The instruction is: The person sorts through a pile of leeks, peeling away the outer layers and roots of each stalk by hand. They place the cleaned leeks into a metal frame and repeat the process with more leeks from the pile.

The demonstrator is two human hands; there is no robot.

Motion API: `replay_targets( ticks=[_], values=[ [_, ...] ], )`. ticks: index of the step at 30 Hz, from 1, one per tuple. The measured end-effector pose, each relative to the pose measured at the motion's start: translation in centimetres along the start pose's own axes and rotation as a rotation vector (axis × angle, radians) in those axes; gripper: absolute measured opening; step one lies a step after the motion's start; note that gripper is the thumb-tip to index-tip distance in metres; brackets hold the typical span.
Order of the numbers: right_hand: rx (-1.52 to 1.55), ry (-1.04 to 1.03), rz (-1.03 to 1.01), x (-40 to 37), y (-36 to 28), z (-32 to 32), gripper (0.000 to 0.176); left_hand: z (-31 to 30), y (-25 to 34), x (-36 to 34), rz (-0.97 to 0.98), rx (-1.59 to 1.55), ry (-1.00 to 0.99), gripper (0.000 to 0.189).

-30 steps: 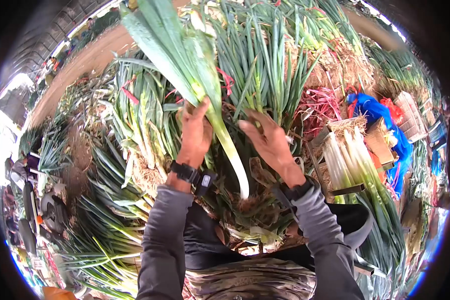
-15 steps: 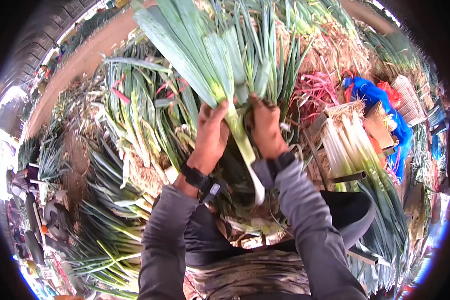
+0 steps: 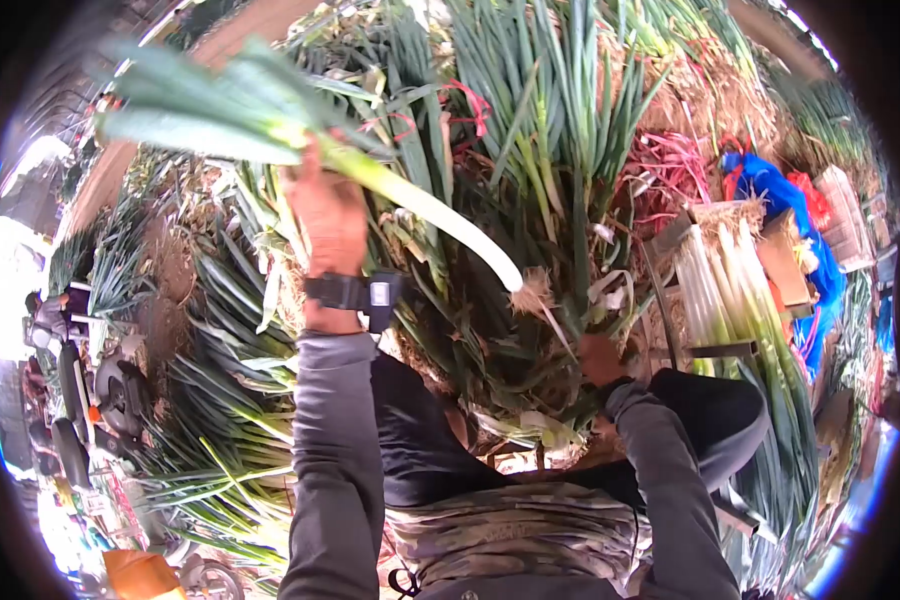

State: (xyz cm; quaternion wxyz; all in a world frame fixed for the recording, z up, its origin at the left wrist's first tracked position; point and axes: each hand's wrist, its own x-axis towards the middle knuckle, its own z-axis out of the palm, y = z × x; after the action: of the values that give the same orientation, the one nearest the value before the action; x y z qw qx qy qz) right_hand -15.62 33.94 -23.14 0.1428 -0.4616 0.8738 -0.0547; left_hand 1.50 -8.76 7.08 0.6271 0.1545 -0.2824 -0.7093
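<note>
A trimmed leek (image 3: 425, 205) is in my left hand (image 3: 328, 220), whose fingers are closed around it where the white shank meets the green leaves. Its leaves fan out to the upper left, smeared by motion, and its root end points to the lower right. From the roots a thin pale strip (image 3: 560, 333) runs down to my right hand (image 3: 600, 360). That hand is low over the leaf scraps (image 3: 500, 375) by my knee, its fingers closed at the strip's end and partly in shadow.
Untrimmed leeks (image 3: 560, 130) stand in front of me, and more lie in a pile (image 3: 235, 350) at left. Cleaned white leeks (image 3: 720, 290) rest on a metal frame (image 3: 660, 300) at right. Beyond them are pink ties (image 3: 665, 165) and a blue plastic sheet (image 3: 820, 265).
My left hand has swung the leek up and left, turning its root end to the right. My right hand has dropped down and right, drawing a thin strip from the leek.
</note>
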Motion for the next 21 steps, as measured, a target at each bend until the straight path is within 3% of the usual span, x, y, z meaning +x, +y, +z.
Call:
replay_targets(
  ticks=[2,4,5,9,11,13,15,17,19,20,21],
  values=[
    [-0.288,0.054,-0.022,-1.9,-1.6,0.1,0.009,-1.1,1.9,1.4,0.065,0.02,0.01,0.051],
    [-0.226,-0.023,-0.089,-2.3,-1.5,-1.2,0.011,-3.4,3.4,3.3,0.169,0.005,-0.058,0.052],
    [-0.158,-0.085,-0.103,-2.1,-1.2,-1.8,0.012,-4.6,3.7,3.8,0.2,-0.014,0.006,0.047],
    [-0.161,-0.152,-0.391,-0.4,-3.8,-6.0,0.014,-7.6,3.7,5.0,0.045,-0.193,0.21,0.037],
    [0.125,0.033,-0.305,1.1,-10.4,-10.9,0.029,-7.7,2.6,4.4,-0.031,-0.193,0.261,0.035],
    [0.674,0.217,-0.515,3.8,-15.1,-13.3,0.042,-6.1,1.3,2.8,-0.111,-0.206,0.29,0.03],
    [1.411,-0.062,-0.004,4.8,-20.7,-20.5,0.052,-3.7,-0.2,0.1,-0.207,-0.242,0.261,0.025],
    [1.767,0.046,-0.122,8.1,-22.5,-22.6,0.051,-3.0,-2.6,-2.0,-0.31,-0.205,0.106,0.034],
    [2.022,0.246,-0.168,11.0,-24.3,-23.3,0.04,-1.2,-4.0,-5.3,-0.432,-0.157,-0.067,0.048],
    [1.967,0.393,-0.223,11.7,-24.8,-23.3,0.04,1.0,-3.9,-7.7,-0.464,-0.08,-0.117,0.054],
    [1.727,0.62,-0.329,12.0,-25.4,-23.3,0.04,1.9,-4.2,-9.0,-0.579,-0.128,-0.297,0.055]
  ],
)
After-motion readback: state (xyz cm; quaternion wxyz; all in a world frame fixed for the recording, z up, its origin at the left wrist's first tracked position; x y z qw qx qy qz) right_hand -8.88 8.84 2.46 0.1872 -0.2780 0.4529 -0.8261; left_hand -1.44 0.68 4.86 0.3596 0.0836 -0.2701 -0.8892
